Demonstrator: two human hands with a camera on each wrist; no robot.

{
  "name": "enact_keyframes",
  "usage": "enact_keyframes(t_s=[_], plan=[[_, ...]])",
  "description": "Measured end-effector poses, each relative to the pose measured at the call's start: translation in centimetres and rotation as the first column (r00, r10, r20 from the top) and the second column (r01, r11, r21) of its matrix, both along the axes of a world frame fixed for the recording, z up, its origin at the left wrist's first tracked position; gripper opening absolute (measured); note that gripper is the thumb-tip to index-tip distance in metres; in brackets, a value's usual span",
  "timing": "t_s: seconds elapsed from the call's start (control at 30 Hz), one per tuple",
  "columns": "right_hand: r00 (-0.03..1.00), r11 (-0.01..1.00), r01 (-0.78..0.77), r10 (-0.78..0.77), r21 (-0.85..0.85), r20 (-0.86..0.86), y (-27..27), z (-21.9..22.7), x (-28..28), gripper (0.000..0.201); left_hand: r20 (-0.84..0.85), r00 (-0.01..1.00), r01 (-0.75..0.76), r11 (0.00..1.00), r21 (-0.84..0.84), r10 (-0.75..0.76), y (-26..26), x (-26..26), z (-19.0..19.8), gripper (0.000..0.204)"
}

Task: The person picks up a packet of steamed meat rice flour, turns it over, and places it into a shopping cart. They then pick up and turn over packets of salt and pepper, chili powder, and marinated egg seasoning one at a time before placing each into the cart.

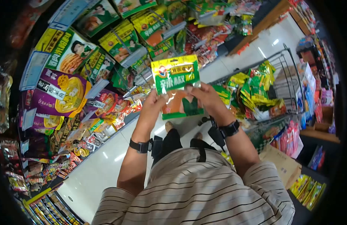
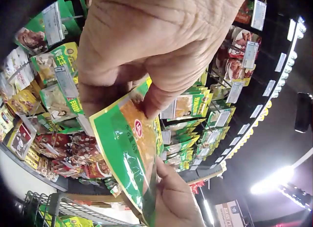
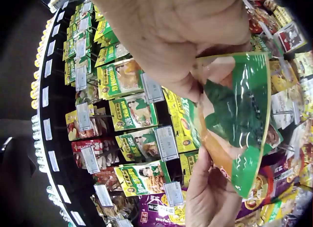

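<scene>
A flat yellow-and-green seasoning pouch (image 1: 177, 77) is held up in front of the body, its printed face toward the head camera. The left hand (image 1: 154, 107) pinches its left edge, thumb on the front. At the opposite edge, the right hand (image 1: 213, 100) pinches it in the same way. The left wrist view shows the pouch's green bottom band (image 2: 120, 139), slightly bowed between both hands. From the right wrist, the picture of a person in green on the pouch (image 3: 225, 109) shows beside the thumb.
Hanging seasoning packets (image 1: 119, 41) fill the rack ahead and left, with price tags jutting out. Purple bags (image 1: 59, 93) hang lower left. To the right stands a wire shopping cart (image 1: 289, 67) holding many green-and-yellow packets (image 1: 252, 90). A cardboard box (image 1: 280, 163) sits at the right.
</scene>
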State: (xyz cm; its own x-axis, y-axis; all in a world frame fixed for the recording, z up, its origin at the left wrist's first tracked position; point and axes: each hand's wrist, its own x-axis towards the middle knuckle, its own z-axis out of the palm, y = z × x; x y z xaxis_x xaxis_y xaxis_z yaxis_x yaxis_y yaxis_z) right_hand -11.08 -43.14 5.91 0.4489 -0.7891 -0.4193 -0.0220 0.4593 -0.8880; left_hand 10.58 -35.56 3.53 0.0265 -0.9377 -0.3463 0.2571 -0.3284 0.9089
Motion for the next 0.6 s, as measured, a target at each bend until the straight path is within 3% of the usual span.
enact_keyframes(t_s=[0.27,0.47,0.6], plan=[[0.994,0.995,0.097,-0.096,-0.013,0.052,-0.5,-0.5,0.5,0.022,-0.013,1.0,0.006,0.997,-0.079,-0.007,-1.4,0.4,0.7,0.027],[0.989,0.99,0.136,-0.134,-0.031,0.059,0.0,-0.2,0.3,0.02,-0.041,0.999,0.016,1.0,0.0,-0.016,-2.0,1.2,-0.8,0.033],[0.956,0.941,0.292,-0.29,-0.172,0.039,0.8,-0.1,0.5,0.018,0.18,0.983,0.002,0.99,-0.141,0.023,-2.0,0.3,-0.9,0.05]])
